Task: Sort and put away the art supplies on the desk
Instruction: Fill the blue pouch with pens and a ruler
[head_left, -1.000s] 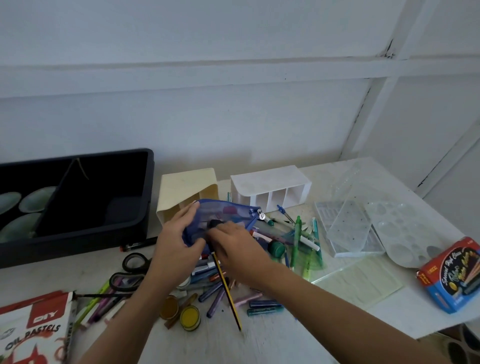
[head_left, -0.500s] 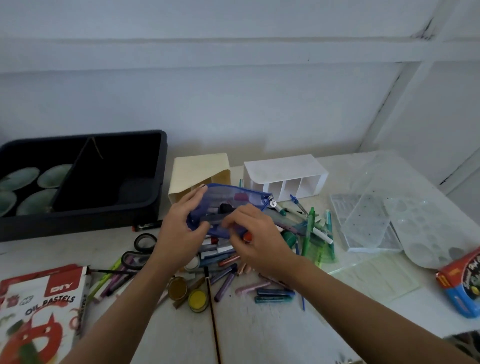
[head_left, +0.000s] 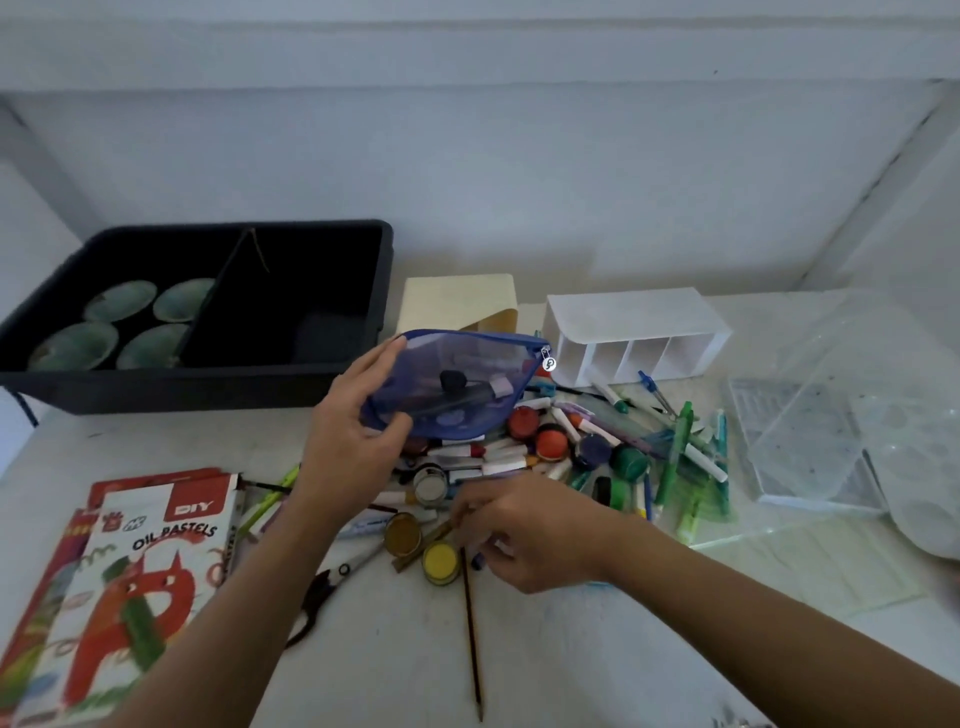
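We see a dim, bluish-grey scene — soft, even light, the desk (head_left: 395, 649) paler toward the right, shadows faint. The black bin (head_left: 208, 384) sinks into near-featureless dark. Light passes through the blue pouch (head_left: 467, 384). The right hand (head_left: 524, 530) is slightly smeared; wide-angle bowing curves the edges.

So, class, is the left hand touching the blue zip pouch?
Touching. The head view shows the left hand gripping the blue zip pouch, thumb pressed across its front.

A home craft corner: a white surface (head_left: 363, 649) against plain pale walls, crowded with oil pastels box (head_left: 140, 566), markers (head_left: 519, 457) and paint pots (head_left: 440, 562).
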